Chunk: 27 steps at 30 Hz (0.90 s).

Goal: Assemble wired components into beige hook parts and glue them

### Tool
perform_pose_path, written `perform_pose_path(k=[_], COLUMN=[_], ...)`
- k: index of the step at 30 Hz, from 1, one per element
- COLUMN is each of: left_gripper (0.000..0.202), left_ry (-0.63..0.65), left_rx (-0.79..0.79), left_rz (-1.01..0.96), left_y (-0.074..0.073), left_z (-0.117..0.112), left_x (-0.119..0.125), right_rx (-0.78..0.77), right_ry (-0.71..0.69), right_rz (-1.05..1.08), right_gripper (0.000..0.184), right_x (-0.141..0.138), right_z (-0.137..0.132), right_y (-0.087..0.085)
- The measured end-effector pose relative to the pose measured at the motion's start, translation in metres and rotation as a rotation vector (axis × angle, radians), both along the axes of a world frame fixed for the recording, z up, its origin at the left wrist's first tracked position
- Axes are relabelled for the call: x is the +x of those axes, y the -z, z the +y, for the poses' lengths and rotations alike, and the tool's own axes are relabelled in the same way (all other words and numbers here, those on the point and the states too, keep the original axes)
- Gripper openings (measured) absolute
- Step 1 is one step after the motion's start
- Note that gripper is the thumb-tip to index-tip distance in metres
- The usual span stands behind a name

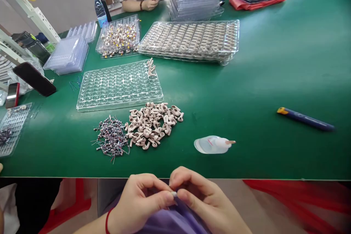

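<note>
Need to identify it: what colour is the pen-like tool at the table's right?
Blue tool with a yellow tip; head view.

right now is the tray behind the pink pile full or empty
Nearly empty: the tray holds a few pink pieces at its far corner.

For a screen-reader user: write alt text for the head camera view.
The left hand and right hand pinch a tiny pale part together before a green table. On it lie a pile of beige plastic pieces, a heap of thin-wired components and a clear plastic compartment tray.
</note>
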State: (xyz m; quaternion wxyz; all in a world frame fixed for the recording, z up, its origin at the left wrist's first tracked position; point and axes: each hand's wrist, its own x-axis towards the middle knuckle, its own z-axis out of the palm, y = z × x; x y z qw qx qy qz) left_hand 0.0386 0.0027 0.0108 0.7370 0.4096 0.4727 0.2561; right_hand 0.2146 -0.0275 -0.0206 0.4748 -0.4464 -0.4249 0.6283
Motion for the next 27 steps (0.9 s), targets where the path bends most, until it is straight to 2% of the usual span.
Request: perform_pose_path(k=[6,10,13,16,18,20,24,27], left_gripper=[0.017,0.015,0.015,0.015,0.015,0.018,0.032,0.032], left_ry=[0.073,0.110,0.123,0.130,0.103,0.031,-0.148,-0.206], left_rx=[0.265,0.417,0.477,0.461,0.378,0.188,-0.254,-0.401], left_rz=[0.191,0.235,0.243,0.251,0.214,0.092,-0.211,-0.342], left_y=[-0.003,-0.004,-0.005,-0.005,-0.003,0.001,0.011,0.016], left_z=[-0.003,-0.004,-0.003,-0.002,-0.002,-0.002,-0.002,-0.001], left_x=[-0.001,0.000,-0.001,-0.002,-0.002,-0.001,0.002,0.004], right_rx=[-0.090,-0.163,-0.221,-0.264,-0.268,-0.222,-0.028,0.133], right_ry=[-0.008,-0.011,-0.012,-0.002,0.009,0.025,0.052,0.123], right_rz=[0.242,0.360,0.428,0.446,0.429,0.379,0.194,0.016], right_gripper=[0.024,0.026,0.027,0.028,0.027,0.023,0.016,0.010], right_x=[-0.005,-0.010,-0.012,-0.013,-0.012,-0.011,-0.010,-0.014], right_z=[0.001,-0.001,-0.001,0.000,0.001,0.002,0.001,-0.001], right_y=[0.007,0.012,0.014,0.015,0.013,0.011,0.004,0.003])
